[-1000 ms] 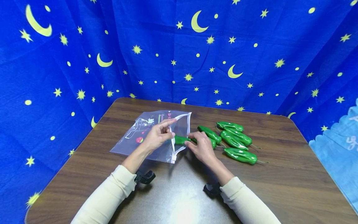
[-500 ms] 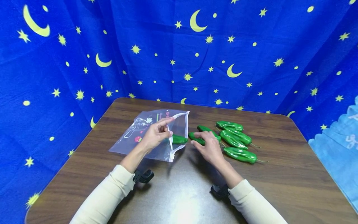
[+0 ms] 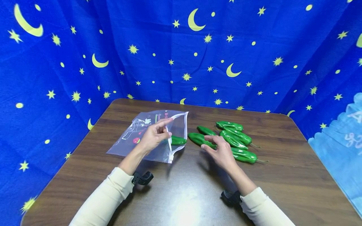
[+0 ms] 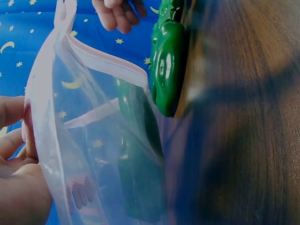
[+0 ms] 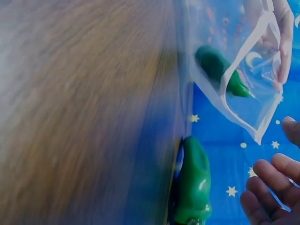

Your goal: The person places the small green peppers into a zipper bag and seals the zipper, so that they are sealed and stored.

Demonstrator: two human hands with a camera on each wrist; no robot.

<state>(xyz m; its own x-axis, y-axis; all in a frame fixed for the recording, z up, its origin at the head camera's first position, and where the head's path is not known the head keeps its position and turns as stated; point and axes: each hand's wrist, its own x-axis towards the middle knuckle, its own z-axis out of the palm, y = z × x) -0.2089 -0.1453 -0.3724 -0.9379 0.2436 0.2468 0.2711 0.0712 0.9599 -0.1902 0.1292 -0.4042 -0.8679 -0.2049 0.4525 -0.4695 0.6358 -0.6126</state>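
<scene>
My left hand [image 3: 154, 135] pinches the upper white-edged lip of a clear zip bag [image 3: 124, 146], so its mouth gapes toward the right. Inside the bag, just behind the mouth, lies one green pepper [image 3: 178, 141]; the left wrist view shows this bagged pepper [image 4: 138, 154] through the plastic. My right hand [image 3: 222, 152] hovers with parted fingers and nothing between them, over the near end of a loose green pepper [image 3: 198, 139]. In the right wrist view the fingers of that right hand [image 5: 276, 183] are spread beside a pepper [image 5: 193, 180].
Several more green peppers [image 3: 240, 136] lie in a loose group on the right of the brown wooden table [image 3: 282, 175]. A blue curtain [image 3: 147, 34] with moons and stars stands behind the table. A light blue cloth [image 3: 339, 141] hangs at the right.
My right hand has let go of the pepper at the bag's mouth and drawn back right, over the loose peppers. The left hand still holds the bag's lip.
</scene>
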